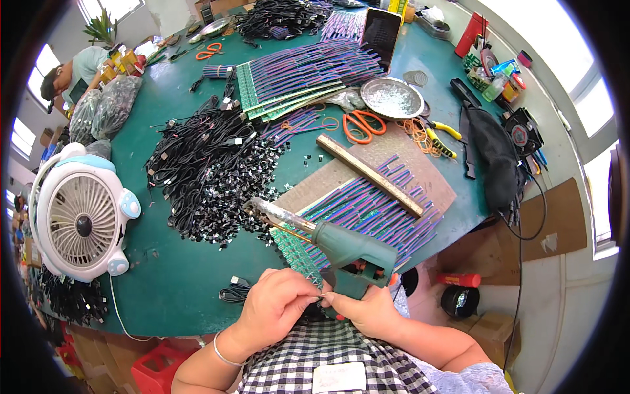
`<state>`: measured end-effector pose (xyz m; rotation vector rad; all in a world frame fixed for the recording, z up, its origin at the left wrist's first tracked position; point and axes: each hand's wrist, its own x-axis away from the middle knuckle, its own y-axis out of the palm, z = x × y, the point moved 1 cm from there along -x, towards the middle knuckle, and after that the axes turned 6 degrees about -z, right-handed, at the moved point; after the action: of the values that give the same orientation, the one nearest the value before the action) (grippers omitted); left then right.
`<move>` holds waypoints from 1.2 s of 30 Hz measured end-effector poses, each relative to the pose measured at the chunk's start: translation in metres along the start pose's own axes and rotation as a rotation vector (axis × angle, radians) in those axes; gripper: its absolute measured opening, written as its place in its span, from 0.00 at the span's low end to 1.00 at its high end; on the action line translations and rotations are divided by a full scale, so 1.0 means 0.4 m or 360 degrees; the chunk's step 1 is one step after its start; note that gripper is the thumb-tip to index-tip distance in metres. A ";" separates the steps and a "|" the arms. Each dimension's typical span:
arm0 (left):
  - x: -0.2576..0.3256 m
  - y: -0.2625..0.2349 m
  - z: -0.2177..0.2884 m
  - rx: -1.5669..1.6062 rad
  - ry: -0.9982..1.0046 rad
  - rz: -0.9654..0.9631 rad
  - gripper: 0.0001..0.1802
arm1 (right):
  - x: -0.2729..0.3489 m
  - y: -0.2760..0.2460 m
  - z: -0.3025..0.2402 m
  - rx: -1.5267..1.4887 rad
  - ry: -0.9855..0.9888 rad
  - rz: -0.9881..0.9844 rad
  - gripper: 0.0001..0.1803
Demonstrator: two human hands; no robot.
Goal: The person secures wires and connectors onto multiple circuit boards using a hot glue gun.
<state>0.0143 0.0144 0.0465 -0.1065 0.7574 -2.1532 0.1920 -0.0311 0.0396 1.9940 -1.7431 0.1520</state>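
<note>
My right hand (371,312) is wrapped round the handle of a dark green soldering gun (354,253), whose metal tip points to the far left over the circuit boards. My left hand (279,305) is closed in a pinch right beside it. Its fingertips meet my right thumb over something thin and small that I cannot make out. Just beyond my hands lies a green strip of small circuit boards (295,256) with purple and blue wires (367,210). A long wooden bar (371,174) rests across those wires on a brown board (430,164).
Black cables (197,151) with small connectors (230,197) are heaped left of centre. A white fan (82,220) stands at the left. Beyond are wired boards (295,75), a metal dish (392,98), orange scissors (363,127), pliers (443,138) and a phone (380,36). Another person (72,75) bends at the far left.
</note>
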 end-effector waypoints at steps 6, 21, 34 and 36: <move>-0.019 -0.055 0.033 -0.0490 0.0445 -0.0081 0.10 | 0.006 -0.018 -0.005 -0.0080 -0.0024 0.0033 0.09; -0.014 -0.013 -0.085 -0.0779 0.0186 0.0076 0.09 | 0.208 -0.170 0.056 0.0486 -0.0086 0.0206 0.34; -0.010 -0.012 -0.089 -0.0758 0.0165 0.0024 0.08 | 0.209 -0.181 0.107 0.0915 -0.0274 0.0195 0.14; -0.011 -0.013 -0.089 -0.0756 0.0167 0.0024 0.08 | 0.201 -0.179 0.099 0.0889 -0.0286 0.0221 0.14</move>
<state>0.0019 0.0373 0.0210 -0.2348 1.3154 -1.9378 0.2659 -0.1155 0.0162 2.3193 -2.1291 0.5778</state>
